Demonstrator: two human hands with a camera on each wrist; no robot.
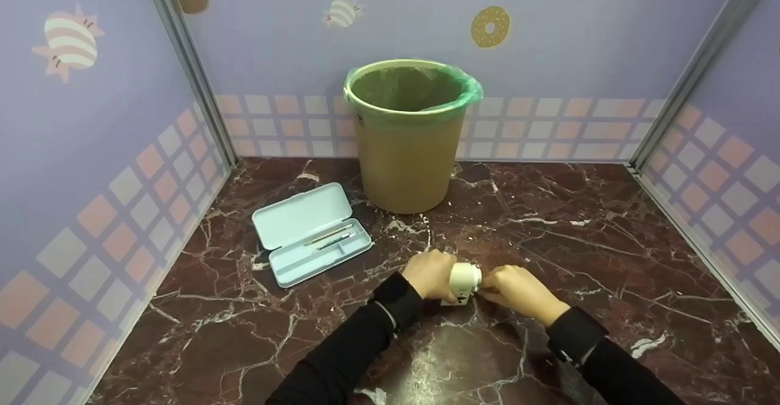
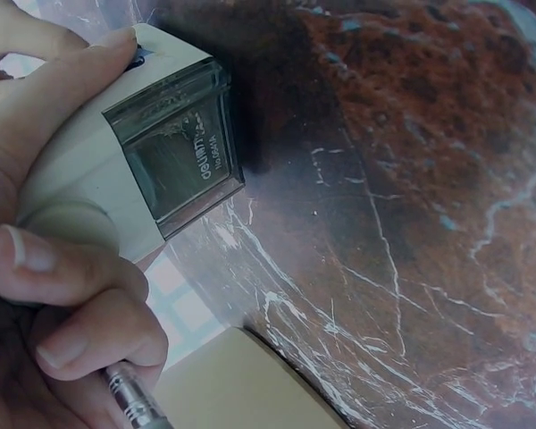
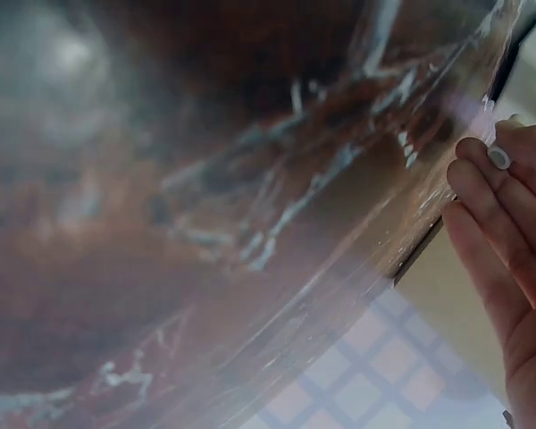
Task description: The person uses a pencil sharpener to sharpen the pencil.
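My left hand (image 1: 429,274) grips a cream pencil sharpener (image 1: 463,282) by its body, low over the marble-patterned tabletop. A dark see-through shavings drawer (image 2: 183,147) shows in the left wrist view. At the sharpener's round white front (image 1: 476,276), my right hand (image 1: 518,289) pinches a pencil with curled fingers. Its silver ferrule (image 2: 129,398) sticks out beyond those fingers in the left wrist view. The right wrist view shows a small white round end (image 3: 498,158) between the fingers. The pencil's tip is hidden.
An opened light-blue pencil case (image 1: 301,216) lies to the left with pencils (image 1: 332,236) inside. Behind stands a tall beige bin (image 1: 408,161) with a green liner (image 1: 472,91). Patterned panels (image 1: 548,58) wall the table in at the back and both sides.
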